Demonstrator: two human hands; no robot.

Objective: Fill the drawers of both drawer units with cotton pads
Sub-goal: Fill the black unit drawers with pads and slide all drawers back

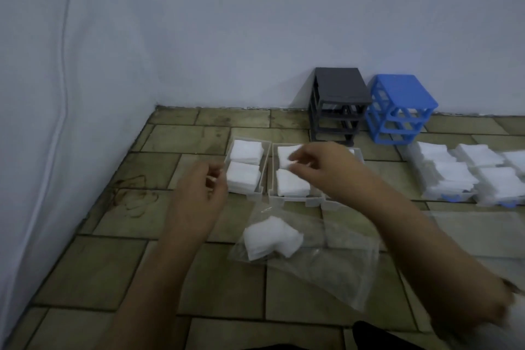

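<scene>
Three clear drawers lie on the tiled floor. The left drawer (265, 163) holds two stacks of white cotton pads (244, 176). The middle drawer (273, 179) also holds two stacks. My right hand (315, 163) hovers over its far stack and pinches a cotton pad (285, 160) by the edge. My right forearm mostly hides a third drawer (331, 203). My left hand (200, 190) hangs beside the left drawer with fingers loosely curled and nothing visible in it. A clear plastic bag (321, 264) with loose pads (271, 237) lies in front. The grey drawer unit (338, 104) and blue drawer unit (397, 109) stand empty by the wall.
To the right, more clear drawers (446, 179) with blue handles sit filled with pad stacks. White walls close off the left and the back. Bare tiles lie at the left and in the foreground.
</scene>
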